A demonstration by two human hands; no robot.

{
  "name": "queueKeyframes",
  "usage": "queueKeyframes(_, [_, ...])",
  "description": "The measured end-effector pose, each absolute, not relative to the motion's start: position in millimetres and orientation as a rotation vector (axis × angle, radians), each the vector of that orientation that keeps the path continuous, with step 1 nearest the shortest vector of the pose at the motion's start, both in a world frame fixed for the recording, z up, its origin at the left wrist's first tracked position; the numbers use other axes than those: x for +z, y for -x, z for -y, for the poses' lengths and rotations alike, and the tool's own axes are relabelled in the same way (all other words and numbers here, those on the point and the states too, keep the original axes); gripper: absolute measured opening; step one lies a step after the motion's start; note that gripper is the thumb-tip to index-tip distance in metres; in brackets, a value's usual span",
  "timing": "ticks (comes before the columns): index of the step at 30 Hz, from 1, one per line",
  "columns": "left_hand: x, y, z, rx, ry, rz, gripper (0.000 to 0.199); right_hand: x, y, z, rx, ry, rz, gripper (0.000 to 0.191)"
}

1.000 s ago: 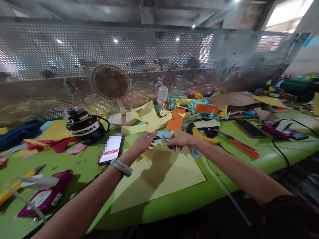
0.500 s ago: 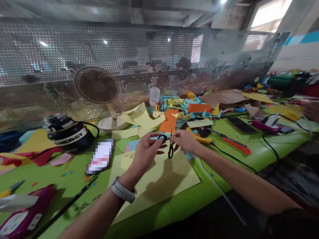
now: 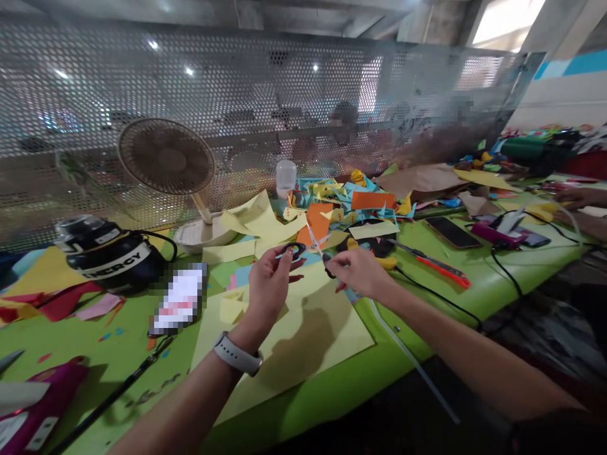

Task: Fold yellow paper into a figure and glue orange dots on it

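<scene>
A pair of scissors [image 3: 317, 242] with black finger loops is held between both hands, its blades spread and pointing away from me. My left hand [image 3: 272, 279] pinches one loop. The other loop is in the closed fingers of my right hand [image 3: 355, 270], which partly hide it. Below the hands lies a large pale yellow sheet of paper [image 3: 303, 354], with small folded yellow pieces on its left part. Just beyond the scissors is an orange piece of paper [image 3: 318, 220]. A yellow-handled tool [image 3: 386, 262] with a black cord lies beside my right hand.
At the left stand a small fan [image 3: 165, 158] and a black bottle [image 3: 114, 259]. Colourful paper scraps [image 3: 351, 189] pile up at the back. A red utility knife [image 3: 441, 272] and a phone [image 3: 453, 232] lie at the right. Another person's hand [image 3: 581, 197] shows at the far right.
The scissors' blades have swung wider apart, and my two hands have moved slightly away from each other. The view has shifted a little, so the bench items sit further left.
</scene>
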State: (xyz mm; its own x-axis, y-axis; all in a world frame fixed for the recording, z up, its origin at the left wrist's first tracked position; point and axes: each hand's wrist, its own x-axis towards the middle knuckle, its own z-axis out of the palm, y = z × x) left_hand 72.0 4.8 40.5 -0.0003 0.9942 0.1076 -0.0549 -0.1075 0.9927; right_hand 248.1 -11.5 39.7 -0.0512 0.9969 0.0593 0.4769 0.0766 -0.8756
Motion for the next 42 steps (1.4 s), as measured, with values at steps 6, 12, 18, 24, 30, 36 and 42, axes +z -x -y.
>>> queueKeyframes(6, [45.2, -79.8, 18.4, 1.289, -1.577, -1.096, 0.023, 48.0, -234.7, 11.8, 1.555, 1.161, 1.222, 0.023])
queueKeyframes(12, [46.7, -90.6, 33.6, 1.467, -2.015, -1.064, 0.005, 43.4, -239.9, 14.2, 1.777, 0.748, 0.739, 0.015])
queueKeyframes(18, [41.8, -104.6, 32.2, 1.542, -2.136, -0.958, 0.009, 39.3, -246.9, 10.9, 1.594, 0.81, 0.886, 0.022])
queueKeyframes(24, [16.3, -108.0, 31.1, 1.158, -2.338, -1.048, 0.031, 40.0, -273.7, -13.4, 1.374, 0.958, 0.815, 0.026])
queueKeyframes(30, [6.2, -119.2, 8.7, 0.425, -2.71, -1.26, 0.035, 32.0, -290.0, -24.4, 1.389, 1.024, 0.807, 0.021])
queueKeyframes(36, [14.0, -128.6, -2.3, 0.224, -2.886, -1.141, 0.02, 47.1, -284.3, -17.4, 1.432, 1.028, 0.865, 0.02])
queueKeyframes(42, [13.8, -128.6, -5.4, 0.239, -2.921, -1.141, 0.019, 80.6, -283.0, -28.3, 1.399, 1.108, 1.168, 0.019])
